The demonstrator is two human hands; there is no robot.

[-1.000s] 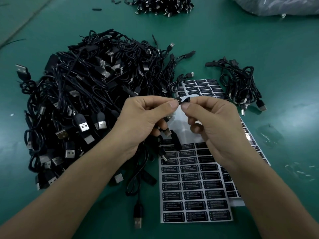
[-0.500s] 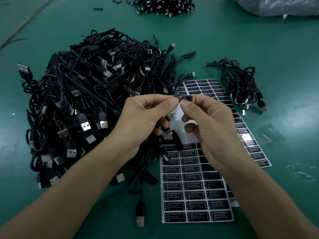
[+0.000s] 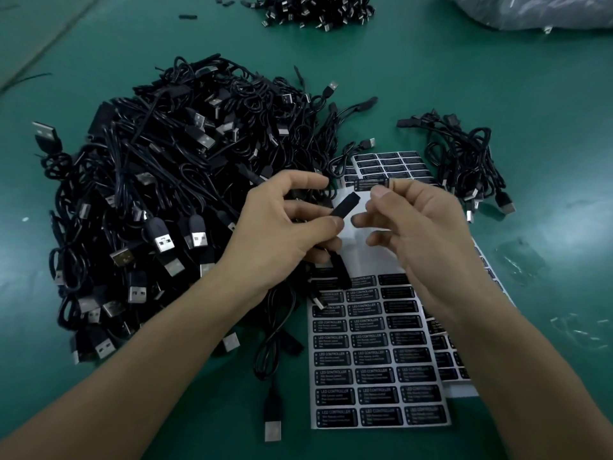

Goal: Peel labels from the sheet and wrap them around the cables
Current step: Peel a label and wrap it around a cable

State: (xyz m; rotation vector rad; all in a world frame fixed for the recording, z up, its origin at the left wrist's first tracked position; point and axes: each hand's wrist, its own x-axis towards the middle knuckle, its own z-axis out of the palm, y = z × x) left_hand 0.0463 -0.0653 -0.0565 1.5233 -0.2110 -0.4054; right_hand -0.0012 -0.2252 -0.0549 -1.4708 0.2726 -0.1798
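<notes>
My left hand (image 3: pixel 288 227) grips a black cable by its slim black inline block (image 3: pixel 345 205), which sticks out up and to the right between thumb and fingers. The cable hangs down to a USB plug (image 3: pixel 272 429) on the mat. My right hand (image 3: pixel 424 234) pinches one black label (image 3: pixel 369 184) at its right end, a little above and to the right of the block and apart from it. Under both hands lies the label sheet (image 3: pixel 374 363), with its upper rows bare white and black labels filling the lower rows.
A big heap of black USB cables (image 3: pixel 159 200) fills the left side of the green mat. A small bunch of cables (image 3: pixel 464 161) lies at the right, beside a second label sheet (image 3: pixel 394 162). Another cable pile (image 3: pixel 315 11) and a plastic bag (image 3: pixel 530 11) sit at the far edge.
My hands have come apart. The left hand dropped slightly with the cable's block, now plainly visible, while the right hand keeps the label just above it.
</notes>
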